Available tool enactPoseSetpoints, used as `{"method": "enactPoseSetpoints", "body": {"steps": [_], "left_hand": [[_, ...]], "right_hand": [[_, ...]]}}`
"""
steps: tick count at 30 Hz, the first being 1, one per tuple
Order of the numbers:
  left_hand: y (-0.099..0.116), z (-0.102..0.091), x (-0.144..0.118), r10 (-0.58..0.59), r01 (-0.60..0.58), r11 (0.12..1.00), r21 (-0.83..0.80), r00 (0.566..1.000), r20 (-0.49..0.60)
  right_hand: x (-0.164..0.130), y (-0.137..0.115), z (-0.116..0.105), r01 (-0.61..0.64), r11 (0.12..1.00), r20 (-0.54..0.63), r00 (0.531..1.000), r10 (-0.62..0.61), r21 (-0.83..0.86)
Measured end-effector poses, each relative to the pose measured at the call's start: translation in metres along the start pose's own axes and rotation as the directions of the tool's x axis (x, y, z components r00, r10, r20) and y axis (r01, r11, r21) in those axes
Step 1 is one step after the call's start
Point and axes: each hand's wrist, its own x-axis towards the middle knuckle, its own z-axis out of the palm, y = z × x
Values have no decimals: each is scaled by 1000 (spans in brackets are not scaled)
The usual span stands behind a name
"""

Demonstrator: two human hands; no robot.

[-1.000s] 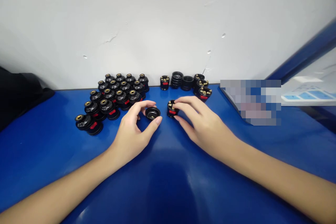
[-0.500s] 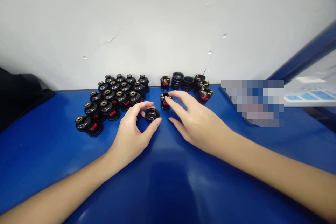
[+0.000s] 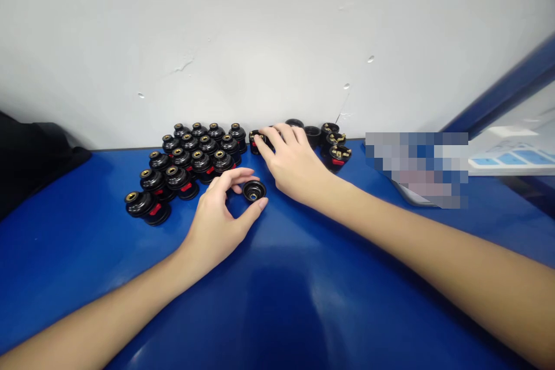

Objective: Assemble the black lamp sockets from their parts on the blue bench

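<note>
My left hand (image 3: 217, 217) rests on the blue table (image 3: 277, 300), thumb and forefinger curled round a small black cap (image 3: 254, 191) that lies open side up. My right hand (image 3: 292, 162) reaches to the back by the wall. Its thumb and forefinger pinch a black part with brass contacts (image 3: 255, 139), just right of a cluster of several assembled black pieces with brass tops and red tabs (image 3: 191, 162). The palm hides part of the row behind it.
Behind and right of my right hand lie black rings (image 3: 311, 134) and a few black parts with brass contacts and red tabs (image 3: 337, 150). A dark object (image 3: 34, 150) sits at the far left. A white panel with blue print (image 3: 511, 153) lies at the right.
My right hand has carried the brass-contact part from beside the cap up and left to the wall, next to the cluster. My left hand and the cap have hardly moved.
</note>
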Motion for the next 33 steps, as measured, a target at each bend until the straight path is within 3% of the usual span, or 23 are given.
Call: {"method": "enactPoseSetpoints", "body": {"steps": [4, 7, 12, 18, 21, 25, 29, 33], "left_hand": [[0, 1, 0, -18, 18, 998, -57, 1000, 2], [0, 1, 0, -43, 44, 990, -132, 999, 9], [-2, 3, 0, -37, 42, 969, -244, 999, 28], [-6, 5, -2, 61, -37, 961, -274, 995, 80], [-3, 4, -3, 157, -148, 973, -176, 987, 40], [6, -3, -4, 346, -337, 936, 100, 933, -100], [10, -9, -2, 439, -385, 858, 339, 893, -98], [7, -10, -1, 444, -384, 823, 418, 895, -52]], "right_hand": [[1, 10, 3, 26, 999, -10, 1000, -26, 48], [-9, 18, -1, 95, 973, -77, 994, -80, 208], [-38, 21, -16, 161, 749, -58, 985, -162, 643], [-54, 19, -19, 292, 627, -150, 951, -270, 722], [-50, 24, -21, 317, 652, -179, 946, -272, 689], [-38, 40, -31, 272, 788, -188, 962, -200, 552], [-23, 63, -38, 119, 913, -161, 985, -60, 389], [-9, 85, -32, -16, 959, -134, 989, 56, 282]]}}
